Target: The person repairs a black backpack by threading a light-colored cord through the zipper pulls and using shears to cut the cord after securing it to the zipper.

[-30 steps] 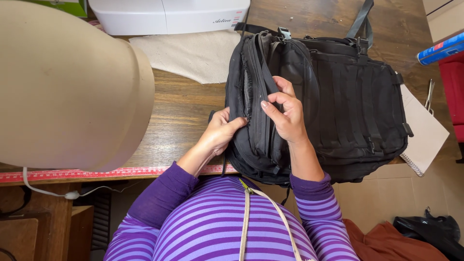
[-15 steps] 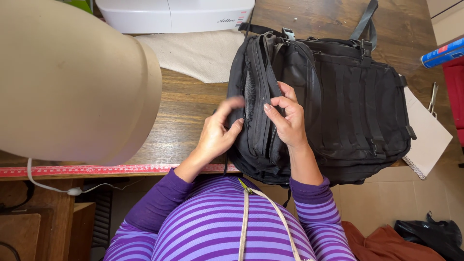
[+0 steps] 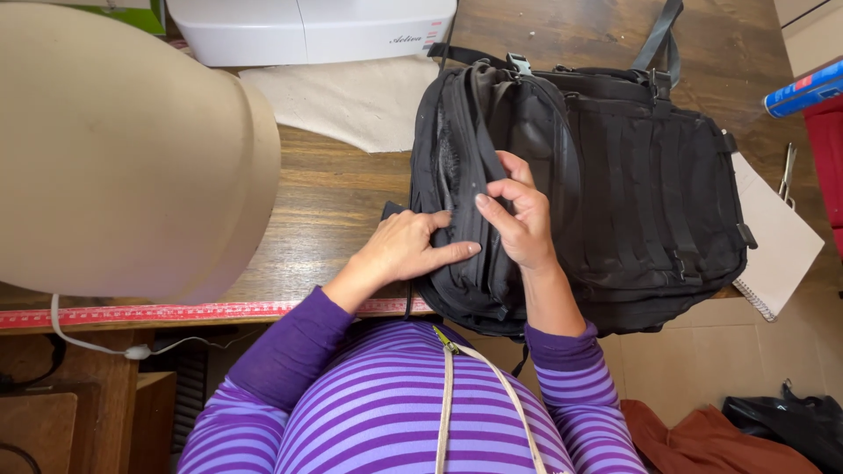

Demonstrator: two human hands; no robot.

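So the dark brown wooden plank worktop [image 3: 342, 197] carries everything here, grain running sideways, its far edges cut off by the frame. Biggest thing on it is a smooth beige rounded form [image 3: 114, 149] at the left, matte, cut off at the left and top so I can't tell what it is.

Next is the black nylon backpack [image 3: 632, 193], lying flat at the near edge of the worktop, right in front of the person, webbing rows across its front, straps running out of the top of the frame. Its near end hangs over the edge and is partly hidden by the arms.

Behind it sits a white plastic sewing machine [image 3: 307, 26], only its base showing, with a piece of off-white cloth [image 3: 360, 96] in front.

A red measuring tape [image 3: 176, 312] runs along the worktop edge.

The left hand [image 3: 408, 250] lies flat on the backpack's side panel, fingers stretched out, not gripping. The right hand [image 3: 522, 219] has its grip pinched together on the zipper seam; whatever is between the fingertips is too small to make out.
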